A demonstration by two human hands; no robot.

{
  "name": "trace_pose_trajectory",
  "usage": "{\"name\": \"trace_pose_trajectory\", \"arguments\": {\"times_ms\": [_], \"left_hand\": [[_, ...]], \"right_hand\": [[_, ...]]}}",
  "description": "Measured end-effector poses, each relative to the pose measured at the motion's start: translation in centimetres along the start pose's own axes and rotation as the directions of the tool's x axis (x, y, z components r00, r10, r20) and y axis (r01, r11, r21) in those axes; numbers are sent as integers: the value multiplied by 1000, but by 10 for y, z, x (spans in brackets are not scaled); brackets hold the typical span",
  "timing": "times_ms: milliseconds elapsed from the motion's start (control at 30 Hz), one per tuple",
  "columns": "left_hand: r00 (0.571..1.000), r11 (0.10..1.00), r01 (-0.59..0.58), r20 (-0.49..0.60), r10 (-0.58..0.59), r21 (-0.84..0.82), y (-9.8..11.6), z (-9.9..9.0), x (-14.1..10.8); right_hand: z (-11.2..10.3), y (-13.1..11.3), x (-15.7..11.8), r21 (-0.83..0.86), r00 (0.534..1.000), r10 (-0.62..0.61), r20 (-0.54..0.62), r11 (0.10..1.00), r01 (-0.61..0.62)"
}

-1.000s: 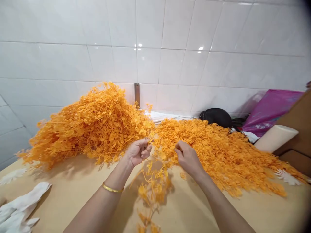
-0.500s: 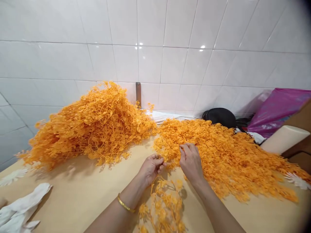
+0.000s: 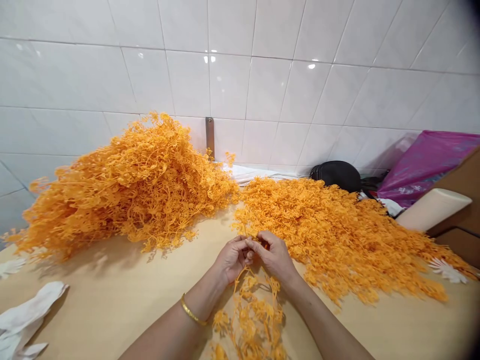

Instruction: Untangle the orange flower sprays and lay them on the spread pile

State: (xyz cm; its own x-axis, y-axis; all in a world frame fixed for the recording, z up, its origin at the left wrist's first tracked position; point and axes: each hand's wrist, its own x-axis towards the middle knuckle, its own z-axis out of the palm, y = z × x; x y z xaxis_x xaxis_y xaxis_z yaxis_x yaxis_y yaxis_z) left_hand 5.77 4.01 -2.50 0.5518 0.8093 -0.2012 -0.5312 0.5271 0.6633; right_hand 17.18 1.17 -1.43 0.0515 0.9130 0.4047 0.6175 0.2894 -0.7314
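Near the middle of the table, my left hand [image 3: 233,259] is closed in a pinch on an orange artificial flower sprig [image 3: 252,312], whose blossoms hang down between my forearms. My right hand [image 3: 274,254] is also closed, its thumb and fingertips touching the left fingertips at the stem; whatever lies between its fingers is too small to make out. A tall heap of orange sprigs [image 3: 138,185] stands at the left. A flatter spread of orange sprigs [image 3: 337,230] covers the right, just beyond my right hand.
Crumpled white cloth [image 3: 32,312] lies at the front left. At the back right are a black pouch [image 3: 336,175], a purple bag [image 3: 423,162] and a cream roll [image 3: 433,209]. A white petal-shaped piece [image 3: 448,270] lies on the table [image 3: 131,305]. White tiled wall behind.
My right hand has come down and left from above the spread of sprigs to meet my left hand. The left hand keeps its pinch. The view has shifted slightly.
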Motion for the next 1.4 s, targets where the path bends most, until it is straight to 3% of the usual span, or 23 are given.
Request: {"name": "trace_pose_trajectory", "arguments": {"times_ms": [100,300,467,533,567,633,667,800,867,1000,1100,1233,1400], "left_hand": [[999,1000,-5,39,4,26,-2,0,0],[997,978,-73,22,70,195,-3,4,-2],[999,983,-48,-7,50,178,0,15,-8],[999,984,-52,-3,54,171,1,17,-12],[998,984,-58,2,59,171,1,18,-13],[998,982,-65,6,65,179,0,16,-14],[998,981,-62,4,62,185,-1,15,-14],[998,975,-51,-12,55,216,-7,11,-10],[996,973,-67,-37,76,221,-7,9,-8],[993,973,-79,-65,96,219,-6,7,-7],[993,974,-91,-57,105,207,-6,7,-7],[993,977,-98,-45,108,190,-8,7,-6],[992,977,-90,-69,105,191,-8,11,-8]], "right_hand": [[-1,2,0,81,1000,8,-11,997,-7],[-1,-3,-3,74,993,8,-114,997,0],[-3,-7,0,201,961,128,-247,977,-78],[-15,-2,6,326,907,256,-333,934,-144],[-23,2,10,401,857,338,-389,900,-172],[-39,9,16,567,707,494,-507,808,-158],[-44,12,18,594,696,499,-516,794,-129],[-43,14,17,597,844,408,-349,791,-136],[-36,12,14,608,884,391,-255,776,-168],[-32,8,10,676,893,449,-27,666,-315],[-31,3,7,690,898,422,121,615,-382],[-23,-1,3,624,935,290,205,697,-353],[-12,1,1,502,978,162,134,839,-208]]}}
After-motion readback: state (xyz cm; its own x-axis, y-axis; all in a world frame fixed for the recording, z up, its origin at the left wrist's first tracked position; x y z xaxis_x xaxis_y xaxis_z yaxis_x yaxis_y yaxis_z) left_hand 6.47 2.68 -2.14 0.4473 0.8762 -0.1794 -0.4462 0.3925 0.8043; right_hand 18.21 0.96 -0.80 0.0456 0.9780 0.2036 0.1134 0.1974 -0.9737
